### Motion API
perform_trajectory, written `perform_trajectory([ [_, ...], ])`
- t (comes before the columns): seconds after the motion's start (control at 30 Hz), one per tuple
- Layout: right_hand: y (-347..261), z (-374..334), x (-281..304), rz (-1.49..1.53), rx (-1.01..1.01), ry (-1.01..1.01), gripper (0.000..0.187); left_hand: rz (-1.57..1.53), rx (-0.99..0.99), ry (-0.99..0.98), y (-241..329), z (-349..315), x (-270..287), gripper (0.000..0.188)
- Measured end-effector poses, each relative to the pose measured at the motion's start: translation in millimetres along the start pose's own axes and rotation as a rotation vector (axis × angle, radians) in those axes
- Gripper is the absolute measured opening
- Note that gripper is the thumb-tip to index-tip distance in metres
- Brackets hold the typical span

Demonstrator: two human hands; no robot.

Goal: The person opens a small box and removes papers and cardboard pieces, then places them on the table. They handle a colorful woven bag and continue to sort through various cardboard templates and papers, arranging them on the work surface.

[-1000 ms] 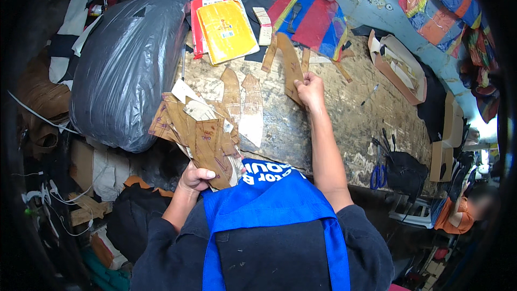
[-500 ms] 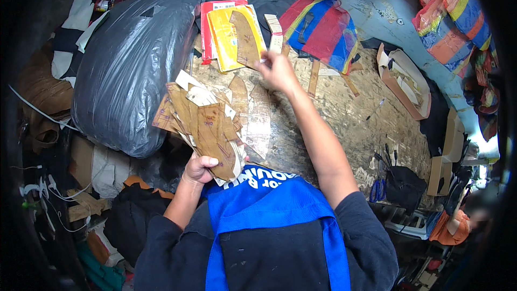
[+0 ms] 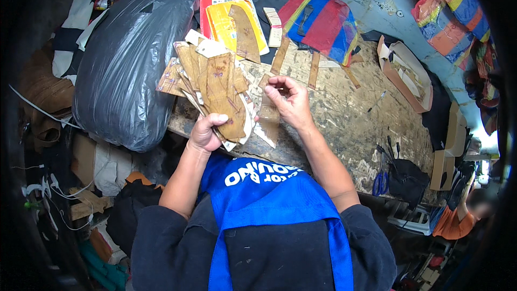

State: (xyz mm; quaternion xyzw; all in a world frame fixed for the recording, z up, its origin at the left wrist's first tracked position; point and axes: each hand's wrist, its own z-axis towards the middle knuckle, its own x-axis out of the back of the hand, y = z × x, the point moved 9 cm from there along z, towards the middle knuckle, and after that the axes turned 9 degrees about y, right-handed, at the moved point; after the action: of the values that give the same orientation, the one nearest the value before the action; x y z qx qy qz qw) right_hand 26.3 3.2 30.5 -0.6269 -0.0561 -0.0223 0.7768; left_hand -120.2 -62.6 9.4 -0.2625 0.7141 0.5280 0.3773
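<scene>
A fanned stack of brown and pale cardboard pattern pieces fills my left hand. Its thumb presses on top, at the near end of the stack. To the right, my right hand is above the table with thumb and fingers curled together. What its fingertips hold, if anything, is hidden. Partly beneath that hand lies a long, pointed pattern piece, brown with a pale patch. Another curved brown pattern piece rests on a yellow packet farther away.
A bulky black plastic bag stands left of the worn wooden table. At the back are a striped woven bag and narrow brown strips. A box of scraps, blue-handled scissors and a black cloth lie right.
My right hand has drawn back from beside the far curved piece toward me, its fingers now curled. My left hand has moved the stack forward, farther over the table.
</scene>
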Motion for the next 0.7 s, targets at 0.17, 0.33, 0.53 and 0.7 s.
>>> perform_trajectory([
  [0.17,-48,-23,-23,-0.089,0.160,-0.077,0.049,0.013,-0.033,0.009,-1,8,-8,0.061],
  [0.33,-38,-19,-24,-0.029,-0.001,-0.135,0.044,-0.006,-0.068,-0.033,-1,9,-15,0.064],
  [0.53,-48,-13,-19,0.131,-0.043,-0.407,0.030,-0.003,-0.073,0.026,-13,8,-13,0.063],
  [0.7,-61,2,-14,0.231,-0.113,-0.515,0.042,-0.055,-0.010,0.037,-30,8,-23,0.065],
])
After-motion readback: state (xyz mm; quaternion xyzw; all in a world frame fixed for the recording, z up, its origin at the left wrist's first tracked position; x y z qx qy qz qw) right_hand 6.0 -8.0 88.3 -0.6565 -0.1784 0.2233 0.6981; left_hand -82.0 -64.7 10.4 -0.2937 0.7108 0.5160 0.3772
